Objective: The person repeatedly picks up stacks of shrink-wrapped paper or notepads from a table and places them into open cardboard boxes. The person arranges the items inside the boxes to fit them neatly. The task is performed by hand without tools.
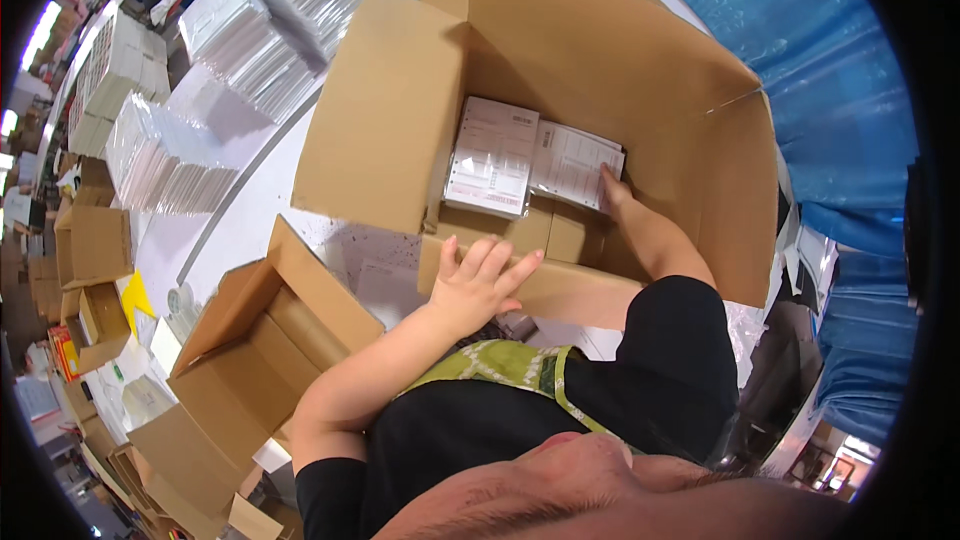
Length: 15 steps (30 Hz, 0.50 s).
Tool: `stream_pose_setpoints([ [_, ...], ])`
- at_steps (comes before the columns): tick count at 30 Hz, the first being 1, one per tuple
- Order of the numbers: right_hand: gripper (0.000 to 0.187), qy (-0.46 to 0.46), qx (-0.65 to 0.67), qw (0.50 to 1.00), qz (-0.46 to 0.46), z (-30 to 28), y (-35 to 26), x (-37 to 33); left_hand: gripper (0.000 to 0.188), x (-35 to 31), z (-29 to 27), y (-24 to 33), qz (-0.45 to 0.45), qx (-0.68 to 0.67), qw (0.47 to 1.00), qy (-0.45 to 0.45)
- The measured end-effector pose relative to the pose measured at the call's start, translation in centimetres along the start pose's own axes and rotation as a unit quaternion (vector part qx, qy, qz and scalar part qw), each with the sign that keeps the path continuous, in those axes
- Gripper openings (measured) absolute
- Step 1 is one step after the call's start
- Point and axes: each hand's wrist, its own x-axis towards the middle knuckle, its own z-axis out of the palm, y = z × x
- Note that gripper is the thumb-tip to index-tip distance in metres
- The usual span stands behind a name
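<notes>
the left hand (472,285) is held in front of the near flap of the big cardboard box (590,45), elbow bent, fingers spread well apart with nothing held. the right arm is reached over that flap and down into the box, where the right hand (620,195) is set against the outer edge of the right stack of printed packets (568,162). it can't really be told from here if that stack is gripped or just touched, since most of those fingers are hidden. the left stack of packets (492,155) is lying right beside it, glare on its plastic.

a smaller open box (265,352) is parked to the left, and plastic-wrapped stacks (165,165) are piled up on the white bench (250,230). the right side is closed in by blue sheeting (760,10). the box floor is partly blocked by the near flap, and the far-left clutter is squashed and cut off by the fisheye rim.
</notes>
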Motion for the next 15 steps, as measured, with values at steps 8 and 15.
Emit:
stream_pose_setpoints([
  [8, 0.063, -0.150, 0.127, 0.980, 0.035, 1.7, -5.3, -6.7, 0.076, 0.3, 0.6, -0.4, -0.012, 0.000, 1.000, 0.011],
  [15, 0.046, -0.206, 0.012, 0.978, 0.034, 0.5, -9.8, -11.5, 0.091, 0.2, 1.1, -0.2, -0.017, -0.037, 0.999, 0.018],
])
